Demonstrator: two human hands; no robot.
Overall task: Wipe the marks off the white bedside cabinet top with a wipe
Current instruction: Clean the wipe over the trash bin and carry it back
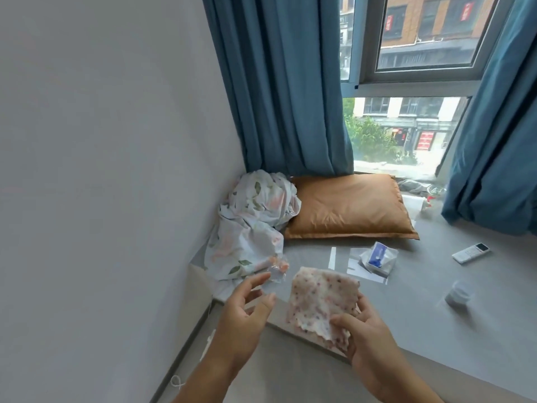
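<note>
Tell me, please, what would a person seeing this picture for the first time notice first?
First, the two hands low in the middle: the right hand grips a spotted wipe, while the left hand is open beside it. Behind them an orange-brown pillow lies next to crumpled floral bedding, under blue curtains framing a window.

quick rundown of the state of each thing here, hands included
wipe: unfolded, held up in the right hand
right hand: closed on the wipe's lower edge
left hand: open, fingers spread, holding nothing
curtains: drawn apart, window showing between them
pillow: lying flat by the window
floral sheet: crumpled in the corner
remote: lying flat, face up
tissue pack: lying flat; open or sealed, cannot tell
</note>
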